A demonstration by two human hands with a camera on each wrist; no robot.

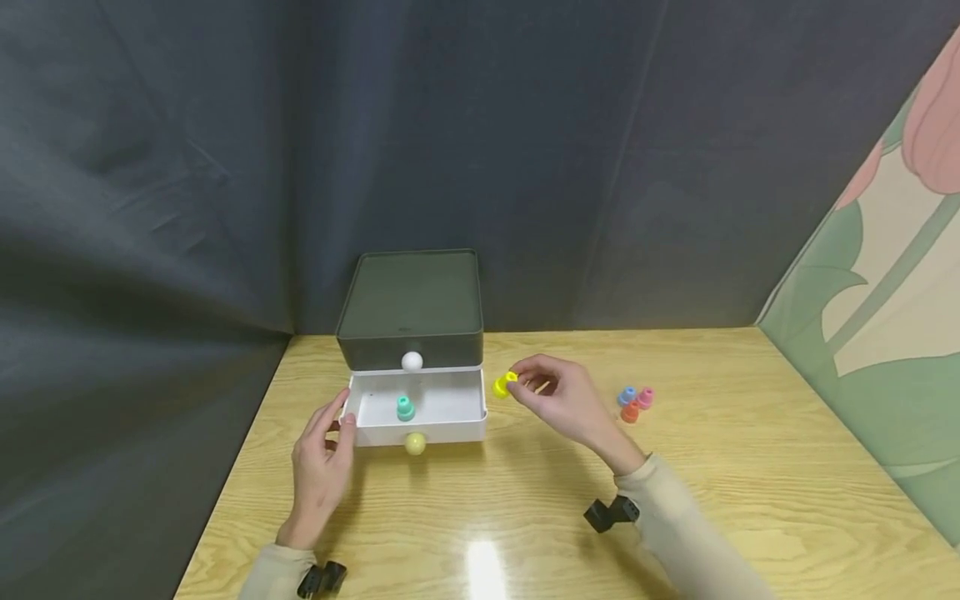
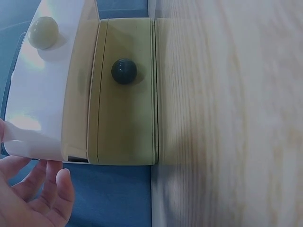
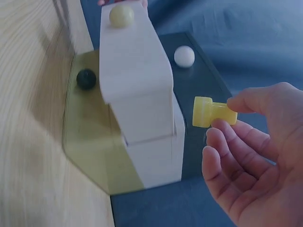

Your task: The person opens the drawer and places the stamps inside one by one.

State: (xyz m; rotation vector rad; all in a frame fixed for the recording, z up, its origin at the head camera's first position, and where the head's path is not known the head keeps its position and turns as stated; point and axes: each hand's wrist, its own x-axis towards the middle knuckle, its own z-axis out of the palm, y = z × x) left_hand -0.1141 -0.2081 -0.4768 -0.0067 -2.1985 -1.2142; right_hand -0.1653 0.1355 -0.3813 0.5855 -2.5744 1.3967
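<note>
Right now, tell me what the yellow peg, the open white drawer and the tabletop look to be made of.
Yellow peg: probably matte moulded plastic or rubber, uniform colour, soft edges.
White drawer: likely smooth plastic, thin walls with a faint sheen.
Tabletop: light wood or wood-look laminate, grain lines under a glossy glare.

Glossy grained wood table [image 1: 750, 467], smooth plastic drawer [image 1: 442, 402], matt cloth backdrop [image 1: 225, 167].

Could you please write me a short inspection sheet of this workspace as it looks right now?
Surface: wooden table, light glare near the front edge.
Job's things: white drawer pulled open, green peg inside; yellow peg in the air beside it.
Clutter: blue, orange and pink pegs grouped on the table.
Hands: left hand touches the drawer's corner; right hand pinches the yellow peg.
Cables: nothing seen.
Surroundings: dark curtain, floral panel.
</note>
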